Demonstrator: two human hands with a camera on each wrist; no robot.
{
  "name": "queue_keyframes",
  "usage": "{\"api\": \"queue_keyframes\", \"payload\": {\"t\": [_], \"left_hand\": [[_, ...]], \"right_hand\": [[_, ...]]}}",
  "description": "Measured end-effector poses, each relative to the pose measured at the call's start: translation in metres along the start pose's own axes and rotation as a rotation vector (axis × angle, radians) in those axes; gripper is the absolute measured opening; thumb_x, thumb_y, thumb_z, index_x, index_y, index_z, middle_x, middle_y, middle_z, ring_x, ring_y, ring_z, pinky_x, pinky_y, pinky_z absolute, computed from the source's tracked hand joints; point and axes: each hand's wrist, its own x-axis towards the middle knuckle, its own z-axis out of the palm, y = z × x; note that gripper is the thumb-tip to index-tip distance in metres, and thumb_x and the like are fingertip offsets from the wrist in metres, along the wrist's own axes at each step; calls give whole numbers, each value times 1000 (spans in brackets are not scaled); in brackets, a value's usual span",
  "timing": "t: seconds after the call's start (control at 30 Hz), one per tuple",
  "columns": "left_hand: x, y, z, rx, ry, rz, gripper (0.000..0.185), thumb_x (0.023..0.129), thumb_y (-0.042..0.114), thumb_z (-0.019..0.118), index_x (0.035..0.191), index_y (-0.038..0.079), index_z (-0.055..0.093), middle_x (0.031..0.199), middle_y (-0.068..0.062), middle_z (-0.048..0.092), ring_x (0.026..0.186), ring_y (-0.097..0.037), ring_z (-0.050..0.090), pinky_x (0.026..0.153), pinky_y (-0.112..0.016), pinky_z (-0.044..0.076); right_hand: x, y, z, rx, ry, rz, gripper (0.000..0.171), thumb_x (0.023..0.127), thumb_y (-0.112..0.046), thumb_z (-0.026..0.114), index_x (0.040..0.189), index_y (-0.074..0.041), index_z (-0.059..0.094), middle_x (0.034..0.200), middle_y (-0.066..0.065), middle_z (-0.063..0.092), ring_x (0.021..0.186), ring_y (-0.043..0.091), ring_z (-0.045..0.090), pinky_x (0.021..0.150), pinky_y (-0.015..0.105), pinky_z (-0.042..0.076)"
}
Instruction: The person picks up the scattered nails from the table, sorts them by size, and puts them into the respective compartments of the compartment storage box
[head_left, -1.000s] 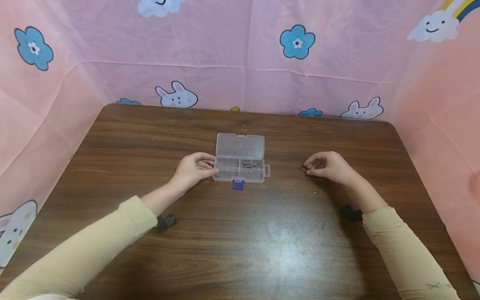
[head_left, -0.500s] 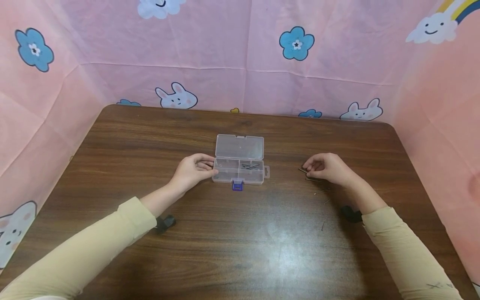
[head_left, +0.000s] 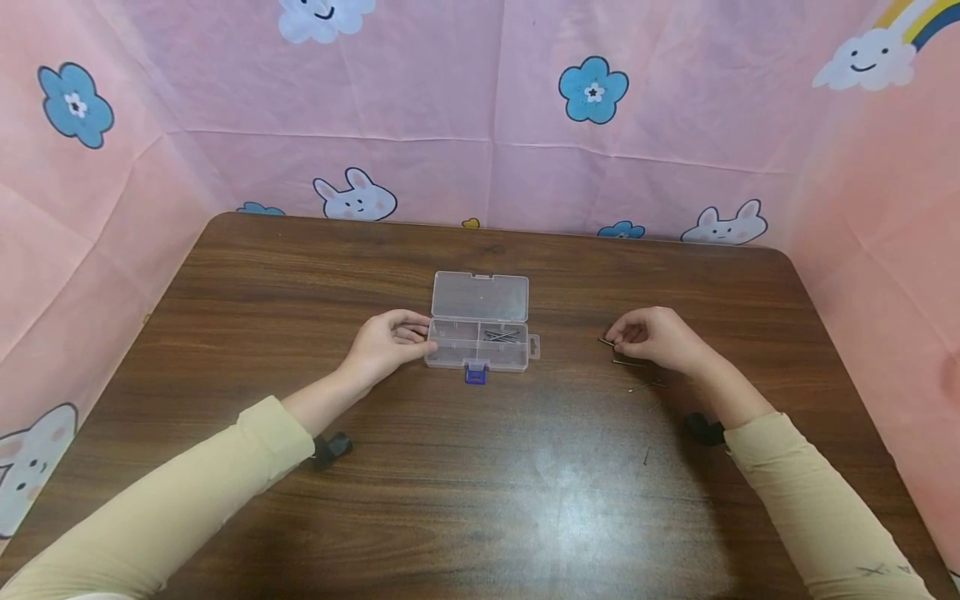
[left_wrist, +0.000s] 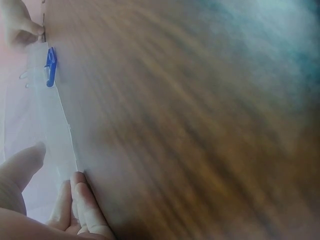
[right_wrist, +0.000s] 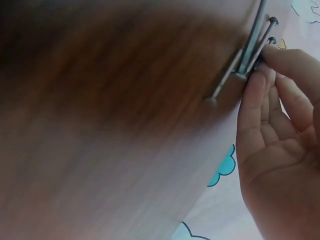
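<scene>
A clear plastic compartment box [head_left: 453, 363] lies on the table, its lid [head_left: 481, 297] folded back and its blue latch [head_left: 476, 373] at the front. Several nails [head_left: 501, 337] sit in the back right compartment. My left hand [head_left: 382, 343] holds the box's left end, thumb and fingers on either side. To the right of the box, my right hand [head_left: 656, 335] pinches a nail [head_left: 606, 341] between thumb and fingertips, low over the table. In the right wrist view, other nails [right_wrist: 222, 80] lie right by the fingertips; the pinched one is partly hidden.
More nails lie on the brown wooden table [head_left: 420, 500], one [head_left: 630, 362] below the right hand and another [head_left: 647, 456] nearer the front. Black wrist devices [head_left: 330, 448] show at both sleeves. A pink patterned cloth [head_left: 420, 92] encloses the table's back and sides.
</scene>
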Motion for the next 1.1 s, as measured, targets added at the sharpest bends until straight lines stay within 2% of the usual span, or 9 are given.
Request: {"api": "queue_keyframes", "payload": {"t": [0.27, 0.47, 0.87, 1.1], "left_hand": [[1, -2, 1, -9, -4, 5, 43, 94, 13, 81, 132, -2, 68, 120, -21, 75, 104, -23, 72, 81, -17, 55], [0, -1, 1, -4, -8, 11, 44, 94, 13, 82, 133, -2, 68, 123, -21, 74, 105, -25, 72, 81, -17, 55], [0, 1, 0, -5, -10, -4, 44, 94, 13, 82, 132, -3, 68, 122, -22, 74, 105, -25, 72, 82, -17, 54], [-1, 2, 0, -12, -13, -6, 44, 94, 14, 82, 133, -2, 68, 123, -21, 74, 104, -22, 71, 82, -17, 54]], "right_hand": [[4, -2, 0, -40, -3, -10, 13, 93, 7, 71, 103, 1, 78, 96, 12, 78, 84, 14, 66, 71, 20, 56], [7, -4, 1, -21, 8, -3, 13, 93, 6, 70, 102, 1, 77, 97, 13, 77, 79, 13, 62, 67, 21, 52], [20, -19, 10, 15, 29, -36, 12, 93, 4, 69, 100, -1, 77, 98, 13, 78, 79, 15, 60, 68, 20, 50], [30, -28, 17, 10, 38, -72, 13, 93, 4, 69, 101, -2, 78, 96, 12, 77, 81, 16, 64, 72, 21, 53]]}}
